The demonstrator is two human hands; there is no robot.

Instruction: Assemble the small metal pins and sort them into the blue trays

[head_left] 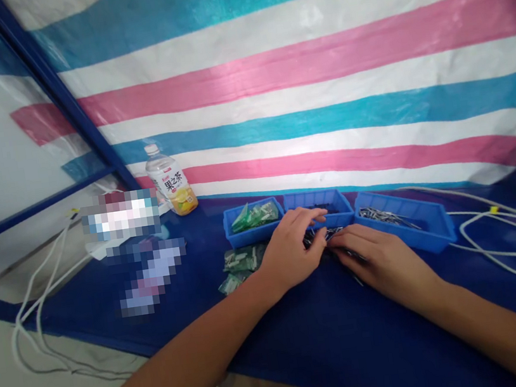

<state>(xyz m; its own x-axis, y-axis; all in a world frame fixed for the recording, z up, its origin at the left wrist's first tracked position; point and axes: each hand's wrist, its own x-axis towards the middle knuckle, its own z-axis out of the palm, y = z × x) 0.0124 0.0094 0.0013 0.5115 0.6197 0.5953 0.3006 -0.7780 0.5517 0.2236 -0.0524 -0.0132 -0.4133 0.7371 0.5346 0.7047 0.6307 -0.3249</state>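
My left hand reaches over a pile of thin dark metal pieces in front of the middle blue bin. Its thumb and fingers are apart, with nothing visible in them. My right hand is at the same pile from the right, fingers curled and pressed together; whatever they hold is hidden. A thin metal piece sticks out below its fingers. Beside my left wrist lie small green-tinted clear packets. More green packets fill the left blue bin. Thin metal pieces lie in the right blue bin.
A labelled drink bottle stands at the back left of the blue tabletop. Blurred-out items lie left of it. White cables hang over the left edge; another white cable runs at right. A striped plastic sheet hangs behind.
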